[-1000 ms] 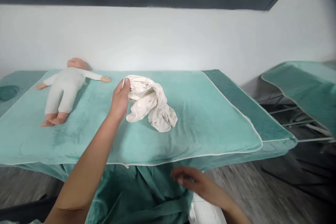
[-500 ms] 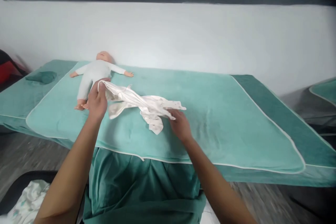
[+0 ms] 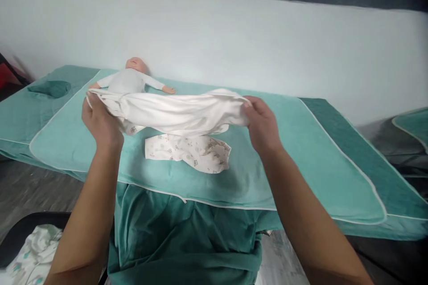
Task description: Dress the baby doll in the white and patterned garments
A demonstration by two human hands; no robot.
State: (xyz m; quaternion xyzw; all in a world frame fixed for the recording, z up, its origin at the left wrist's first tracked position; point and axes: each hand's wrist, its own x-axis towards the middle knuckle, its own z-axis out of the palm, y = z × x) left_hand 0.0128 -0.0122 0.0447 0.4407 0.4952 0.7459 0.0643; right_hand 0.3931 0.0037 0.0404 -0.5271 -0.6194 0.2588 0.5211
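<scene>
- A printed cloth (image 3: 31,254) is lying at the lower left, below the table's level.
- The left end of the white baby garment (image 3: 180,113) is being pinched by the left hand (image 3: 100,121), with the fingers folded tightly over the hem.
- A baby doll (image 3: 129,81) is lying on its back just behind that hand; contact with the garment cannot be told.
- The garment is being held stretched above the teal mat (image 3: 301,156), and its printed lower part is draping onto the mat.
- It is being judged light, soft, limp and not fragile; hems and seams at the ends offer the surest hold, since the middle sags.
- The right end is being gripped by the right hand (image 3: 264,124), with the fingers curled round bunched fabric.
</scene>
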